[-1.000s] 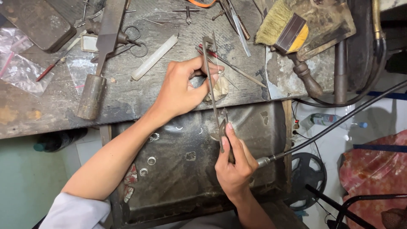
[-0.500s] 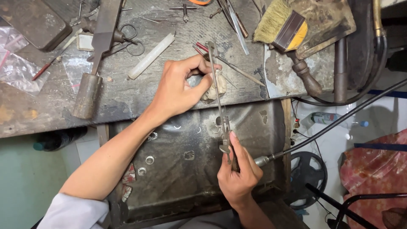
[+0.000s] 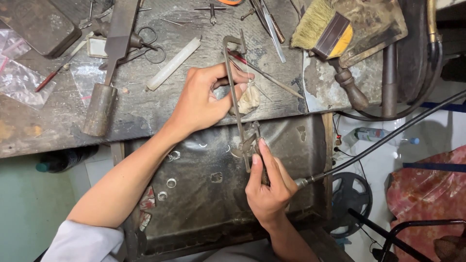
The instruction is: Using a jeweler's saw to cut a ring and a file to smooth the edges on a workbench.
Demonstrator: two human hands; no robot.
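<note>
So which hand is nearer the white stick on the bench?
Left. The left hand lies just right of the white stick; the right hand is lower down, at the saw frame's handle.

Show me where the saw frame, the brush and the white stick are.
saw frame (image 3: 235, 92), head view, on its long back bar.
brush (image 3: 316, 25), head view, on the pale bristles.
white stick (image 3: 174, 63), head view, at its middle.
</note>
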